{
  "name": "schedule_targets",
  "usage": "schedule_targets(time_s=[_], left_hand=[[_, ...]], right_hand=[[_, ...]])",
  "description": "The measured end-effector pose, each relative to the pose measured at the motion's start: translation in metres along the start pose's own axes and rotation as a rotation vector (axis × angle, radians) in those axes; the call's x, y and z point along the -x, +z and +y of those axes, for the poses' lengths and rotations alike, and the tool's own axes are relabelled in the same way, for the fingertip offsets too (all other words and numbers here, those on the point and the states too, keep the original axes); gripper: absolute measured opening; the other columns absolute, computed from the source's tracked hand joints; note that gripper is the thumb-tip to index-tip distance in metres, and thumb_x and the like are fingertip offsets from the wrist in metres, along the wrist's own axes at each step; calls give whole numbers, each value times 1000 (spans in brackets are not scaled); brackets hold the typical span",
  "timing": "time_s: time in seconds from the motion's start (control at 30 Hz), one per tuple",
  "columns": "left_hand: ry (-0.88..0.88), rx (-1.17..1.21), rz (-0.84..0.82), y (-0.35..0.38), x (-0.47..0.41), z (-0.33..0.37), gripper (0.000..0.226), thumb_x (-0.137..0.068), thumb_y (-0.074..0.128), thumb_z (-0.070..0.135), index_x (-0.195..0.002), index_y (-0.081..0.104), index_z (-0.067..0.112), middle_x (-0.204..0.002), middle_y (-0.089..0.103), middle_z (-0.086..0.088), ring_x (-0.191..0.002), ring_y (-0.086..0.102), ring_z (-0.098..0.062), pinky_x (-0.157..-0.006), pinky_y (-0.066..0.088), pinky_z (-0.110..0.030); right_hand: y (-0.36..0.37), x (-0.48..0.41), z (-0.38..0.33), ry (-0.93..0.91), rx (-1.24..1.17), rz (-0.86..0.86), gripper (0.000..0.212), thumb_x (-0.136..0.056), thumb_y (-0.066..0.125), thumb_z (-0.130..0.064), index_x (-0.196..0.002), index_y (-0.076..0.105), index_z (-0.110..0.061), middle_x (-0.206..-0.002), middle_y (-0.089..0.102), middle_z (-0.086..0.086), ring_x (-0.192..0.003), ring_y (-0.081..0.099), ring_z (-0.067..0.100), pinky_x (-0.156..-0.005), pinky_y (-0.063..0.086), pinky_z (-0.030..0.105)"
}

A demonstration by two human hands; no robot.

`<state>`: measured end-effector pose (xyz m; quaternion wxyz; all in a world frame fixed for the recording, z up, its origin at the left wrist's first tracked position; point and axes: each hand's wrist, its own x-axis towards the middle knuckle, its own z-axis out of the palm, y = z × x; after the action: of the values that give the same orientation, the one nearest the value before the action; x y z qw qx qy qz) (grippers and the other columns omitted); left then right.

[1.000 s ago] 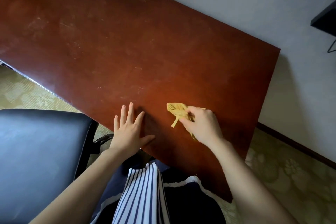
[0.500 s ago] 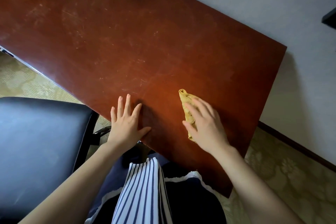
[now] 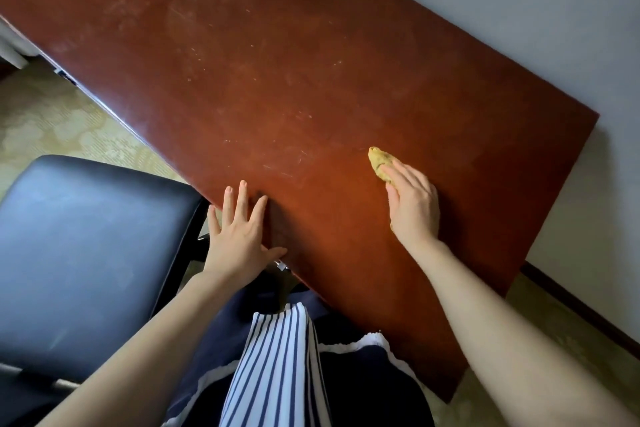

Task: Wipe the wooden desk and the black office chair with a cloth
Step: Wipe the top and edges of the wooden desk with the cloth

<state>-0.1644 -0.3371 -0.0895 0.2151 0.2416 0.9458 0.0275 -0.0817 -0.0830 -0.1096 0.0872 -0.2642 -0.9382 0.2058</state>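
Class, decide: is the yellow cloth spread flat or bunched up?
Bunched: the cloth shows as a small crumpled wad under the straight fingers of the right hand.

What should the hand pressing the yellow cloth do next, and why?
Probably slide the right hand and its yellow cloth up across the desk, toward the pale marks beyond it. The left hand rests flat on the near edge.

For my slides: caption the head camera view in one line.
Right hand presses yellow cloth on wooden desk; left hand flat at its edge, black office chair beside.
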Motion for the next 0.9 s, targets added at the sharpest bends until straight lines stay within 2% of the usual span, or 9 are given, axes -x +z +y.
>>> schedule_targets(time_s=[0.13,0.27,0.4,0.5,0.63,0.77,0.9], left_hand=[[-100,-19,-45,-3,1,-5,107,-77,62,61,-150,-2,16,-156,-18,-13,-144,-15,-31,-114,0,-53],[-144,-5,-39,-4,-1,-11,112,-76,62,63,-150,-5,13,-157,-16,-14,-145,-13,-31,-114,1,-54],[-156,-22,-34,-8,-10,-17,114,-75,62,65,-150,-5,12,-157,-15,-14,-144,-12,-32,-113,2,-55],[-155,-23,-30,-12,-18,-19,114,-74,63,64,-150,-4,10,-156,-13,-16,-144,-10,-33,-113,4,-56],[-171,-29,-28,-15,-26,-21,117,-72,65,64,-149,-2,8,-156,-11,-18,-144,-9,-34,-113,4,-56],[-176,-41,-51,-15,-30,-23,121,-69,63,70,-149,-2,6,-157,-7,-18,-145,-7,-33,-113,5,-56],[-142,-86,-51,-14,-32,-24,123,-68,60,73,-148,-2,3,-156,-4,-20,-145,-5,-33,-113,4,-55]], right_hand=[[7,-46,-10,153,-62,52,36,-97,50,-11,-132,55,-17,-144,47,0,-135,36,20,-112,29,36],[26,-58,-40,192,27,30,41,-99,44,-15,-140,46,-20,-152,34,2,-139,29,23,-115,18,40],[46,-36,-72,-91,26,-50,43,-98,45,-9,-141,44,-17,-149,38,5,-138,31,23,-116,18,36],[51,-6,-88,-338,-18,-97,39,-94,54,-9,-132,55,-12,-139,52,8,-130,44,26,-111,29,39],[44,31,-78,-542,-89,-120,36,-87,65,-10,-122,64,-13,-127,62,4,-120,55,22,-101,40,40],[30,43,-55,-613,-45,-134,40,-83,69,-9,-123,63,-11,-126,61,5,-117,57,21,-96,45,37],[21,39,-54,-592,51,-79,33,-79,72,-7,-112,69,-9,-109,65,12,-102,61,29,-84,52,41]])
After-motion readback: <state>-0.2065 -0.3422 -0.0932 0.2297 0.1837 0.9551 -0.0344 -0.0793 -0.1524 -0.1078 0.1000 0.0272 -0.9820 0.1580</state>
